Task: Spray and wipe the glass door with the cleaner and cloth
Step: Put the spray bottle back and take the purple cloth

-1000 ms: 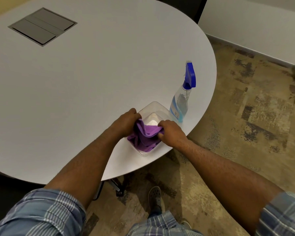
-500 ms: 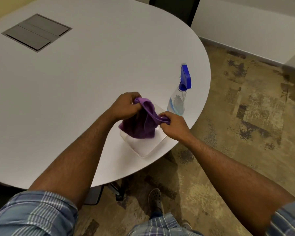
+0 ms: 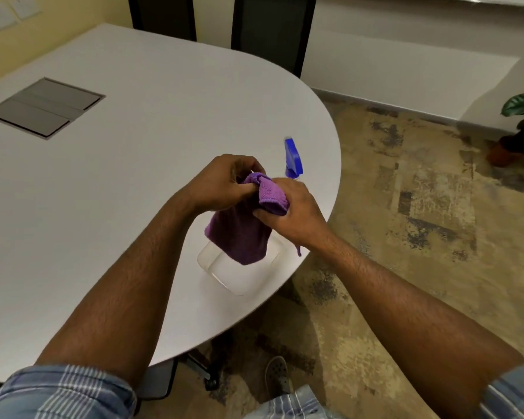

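Observation:
Both my hands hold a purple cloth [image 3: 242, 234] in the air above a clear plastic tub [image 3: 239, 276] near the round table's right edge. My left hand [image 3: 224, 182] pinches the cloth's top. My right hand [image 3: 288, 207] grips a folded corner beside it. The rest of the cloth hangs down over the tub. Behind my right hand stands the spray bottle [image 3: 293, 158]; only its blue trigger head shows, the body is hidden by my hand. No glass door can be made out for certain.
The white table [image 3: 133, 176] has a grey cable hatch [image 3: 44, 107] at the left. Dark chair backs [image 3: 273, 28] stand behind the table. A potted plant [image 3: 521, 128] sits on the patterned floor at the far right. My foot [image 3: 277, 376] is below the table's edge.
The cloth has been lifted out of the clear tub and raised. My hands have drawn closer together on its top. The view has tilted up, showing more of the room.

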### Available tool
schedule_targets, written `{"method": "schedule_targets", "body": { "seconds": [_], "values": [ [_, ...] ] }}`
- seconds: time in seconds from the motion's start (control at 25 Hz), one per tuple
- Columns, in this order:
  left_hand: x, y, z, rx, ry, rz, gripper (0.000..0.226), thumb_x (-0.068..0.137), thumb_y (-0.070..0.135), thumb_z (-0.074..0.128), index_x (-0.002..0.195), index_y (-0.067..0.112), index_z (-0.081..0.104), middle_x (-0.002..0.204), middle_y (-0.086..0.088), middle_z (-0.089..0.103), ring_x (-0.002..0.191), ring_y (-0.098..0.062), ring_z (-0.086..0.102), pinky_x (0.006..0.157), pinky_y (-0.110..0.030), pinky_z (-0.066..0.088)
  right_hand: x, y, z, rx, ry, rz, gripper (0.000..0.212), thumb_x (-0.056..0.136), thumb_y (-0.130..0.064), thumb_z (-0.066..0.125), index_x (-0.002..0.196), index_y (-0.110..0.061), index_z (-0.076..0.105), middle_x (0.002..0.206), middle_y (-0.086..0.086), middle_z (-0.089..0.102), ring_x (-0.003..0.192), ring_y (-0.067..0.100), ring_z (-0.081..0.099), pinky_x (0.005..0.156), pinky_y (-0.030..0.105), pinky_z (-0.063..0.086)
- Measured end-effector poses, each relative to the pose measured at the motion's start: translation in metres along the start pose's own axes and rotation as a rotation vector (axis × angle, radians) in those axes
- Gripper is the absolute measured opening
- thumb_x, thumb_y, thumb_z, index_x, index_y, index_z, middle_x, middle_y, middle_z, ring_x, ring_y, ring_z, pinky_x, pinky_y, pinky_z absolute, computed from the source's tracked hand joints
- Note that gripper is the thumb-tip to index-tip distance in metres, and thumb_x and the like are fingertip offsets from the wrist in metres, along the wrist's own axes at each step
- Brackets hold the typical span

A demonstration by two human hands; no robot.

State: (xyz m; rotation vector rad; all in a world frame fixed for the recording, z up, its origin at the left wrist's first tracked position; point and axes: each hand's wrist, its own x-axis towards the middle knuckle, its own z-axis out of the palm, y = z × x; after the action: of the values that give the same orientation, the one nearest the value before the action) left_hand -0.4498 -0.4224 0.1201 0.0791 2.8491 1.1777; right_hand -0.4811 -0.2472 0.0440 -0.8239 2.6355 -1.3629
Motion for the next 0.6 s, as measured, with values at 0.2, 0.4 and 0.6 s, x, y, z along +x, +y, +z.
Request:
{"method": "schedule_targets", "body": {
  "seconds": [0.2, 0.4, 0.6],
  "values": [
    [-0.002, 0.019, 0.013, -0.092, -0.029, -0.009, 0.003, 0.091, 0.022, 0.069, 0.09, 0.019, 0.07, 0.086, -0.003, 0.073, 0.081, -0.019, 0.069, 0.072, -0.034, 0.057, -0.03, 0.009, -0.039, 0.136, -0.101, 0.122, 0.025, 0.084, -0.036, 0.072, 0.107, -0.028, 0.067, 0.091, -0.008, 0.069, 0.084, 0.011, 0.064, 0.069, 0.02, 0.049],
    [0.003, 0.059, 0.039, -0.175, -0.075, 0.054, 0.02, 0.088, 0.034, 0.072, 0.087, 0.014, 0.072, 0.079, -0.003, 0.072, 0.072, -0.015, 0.066, 0.065, -0.03, 0.053, -0.08, 0.029, -0.104, 0.073, -0.101, 0.27, 0.019, 0.079, -0.028, 0.077, 0.068, -0.038, 0.067, 0.059, -0.019, 0.063, 0.054, -0.004, 0.055, 0.054, 0.014, 0.042],
    [0.001, 0.126, 0.1, -0.111, -0.218, 0.192, 0.02, 0.088, 0.027, 0.072, 0.086, 0.007, 0.071, 0.077, -0.008, 0.071, 0.07, -0.01, 0.063, 0.066, -0.03, 0.05, -0.168, 0.046, -0.179, -0.083, 0.111, 0.442, 0.026, 0.076, -0.031, 0.081, 0.055, -0.03, 0.065, 0.042, -0.017, 0.055, 0.038, -0.005, 0.05, 0.038, 0.009, 0.032]
  ]
}}
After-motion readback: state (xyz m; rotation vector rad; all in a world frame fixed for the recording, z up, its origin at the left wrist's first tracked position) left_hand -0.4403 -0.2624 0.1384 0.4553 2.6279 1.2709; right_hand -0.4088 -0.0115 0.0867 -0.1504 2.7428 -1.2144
